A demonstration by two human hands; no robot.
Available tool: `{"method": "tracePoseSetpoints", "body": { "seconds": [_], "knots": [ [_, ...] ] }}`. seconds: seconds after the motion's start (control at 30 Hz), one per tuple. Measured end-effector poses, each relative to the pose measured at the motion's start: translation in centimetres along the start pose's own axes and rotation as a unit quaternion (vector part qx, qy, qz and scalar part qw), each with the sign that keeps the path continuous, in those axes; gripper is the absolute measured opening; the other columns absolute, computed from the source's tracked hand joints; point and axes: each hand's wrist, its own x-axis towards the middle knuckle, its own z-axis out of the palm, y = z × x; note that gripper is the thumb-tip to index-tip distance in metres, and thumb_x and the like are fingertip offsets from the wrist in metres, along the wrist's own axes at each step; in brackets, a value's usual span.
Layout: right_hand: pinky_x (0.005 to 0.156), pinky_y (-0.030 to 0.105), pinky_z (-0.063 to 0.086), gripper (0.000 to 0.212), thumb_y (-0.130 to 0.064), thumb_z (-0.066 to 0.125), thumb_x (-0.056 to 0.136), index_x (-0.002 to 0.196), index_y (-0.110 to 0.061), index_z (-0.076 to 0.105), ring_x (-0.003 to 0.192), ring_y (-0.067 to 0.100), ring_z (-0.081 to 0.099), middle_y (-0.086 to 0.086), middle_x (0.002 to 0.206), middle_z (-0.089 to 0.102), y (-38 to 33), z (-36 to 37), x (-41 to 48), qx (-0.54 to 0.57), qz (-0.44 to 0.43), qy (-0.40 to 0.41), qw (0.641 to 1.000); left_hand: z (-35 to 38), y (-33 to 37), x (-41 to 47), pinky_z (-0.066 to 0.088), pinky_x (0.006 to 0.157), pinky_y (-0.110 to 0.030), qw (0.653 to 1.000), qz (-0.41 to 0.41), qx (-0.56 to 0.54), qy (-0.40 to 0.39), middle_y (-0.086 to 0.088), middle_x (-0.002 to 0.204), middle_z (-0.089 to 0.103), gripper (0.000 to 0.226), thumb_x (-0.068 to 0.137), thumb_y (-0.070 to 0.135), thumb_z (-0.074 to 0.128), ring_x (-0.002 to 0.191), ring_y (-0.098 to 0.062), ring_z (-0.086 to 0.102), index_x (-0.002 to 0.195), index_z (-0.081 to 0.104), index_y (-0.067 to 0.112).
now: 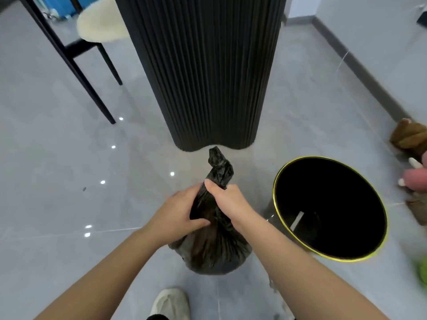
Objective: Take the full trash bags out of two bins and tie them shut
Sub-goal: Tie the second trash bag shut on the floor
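- Head view is showing one bag [215, 250] sitting at 6 o'clock, one bin [323, 181] at 3 o'clock.
- Left hand [178, 215] and right hand [228, 202] are both gripping the bag's knotted neck.
- Floor [69, 181] is lying open at 9 o'clock.

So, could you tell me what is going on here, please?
A person grips the neck of a full black trash bag with the left hand and the right hand, just below a knot in its top. The bag is already out of the yellow-rimmed black bin, which stands beside it with no liner.
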Motion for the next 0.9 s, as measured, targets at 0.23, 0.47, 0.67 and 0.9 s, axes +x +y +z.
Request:
{"method": "tracePoseSetpoints", "body": {
  "seconds": [0.23,0.47,0.67,0.9],
  "knots": [
    [0.078,0.034,0.055,0.040,-0.046,0.067,0.083,0.095,-0.008,0.072,0.087,0.022,0.069,0.010,0.095,0.072,3.3,-0.5,2.1,-0.052,0.029,0.008,0.998,5.2,-3.3,1.4,0.052,0.075,-0.028,0.984,-0.056,-0.167,0.004,0.003,0.086,0.069,0.012,0.083,0.012,0.065,0.082,-0.008,0.064,0.092,0.064,0.020],
    [0.090,0.037,0.051,0.041,-0.051,0.058,0.089,0.089,-0.010,0.066,0.088,0.021,0.065,0.007,0.095,0.070,3.1,-2.3,3.7,0.036,0.046,0.066,0.996,6.5,-4.0,1.8,0.048,0.096,-0.035,0.939,-0.127,-0.315,0.055,-0.001,0.107,0.066,0.031,0.094,0.004,0.038,0.105,-0.013,0.061,0.106,0.063,0.018],
    [0.089,0.045,0.053,0.032,-0.032,0.055,0.096,0.100,-0.002,0.063,0.094,0.031,0.067,0.017,0.101,0.069,2.8,-2.8,4.4,0.192,0.064,0.071,0.977,6.9,-3.2,2.3,0.047,0.088,-0.016,0.960,-0.073,-0.271,-0.025,0.020,0.114,0.060,0.060,0.074,0.038,0.076,0.104,0.006,0.058,0.124,0.045,0.031],
    [0.093,0.038,0.053,0.057,-0.022,0.071,0.085,0.136,-0.020,0.044,0.101,0.022,0.066,0.012,0.118,0.060,3.3,-3.9,3.7,0.137,-0.042,0.009,0.990,6.4,-3.1,4.0,0.052,0.074,-0.015,0.899,-0.157,-0.402,0.076,0.002,0.092,0.070,0.011,0.092,0.018,0.058,0.090,-0.011,0.064,0.088,0.069,0.018]
  ]
}}
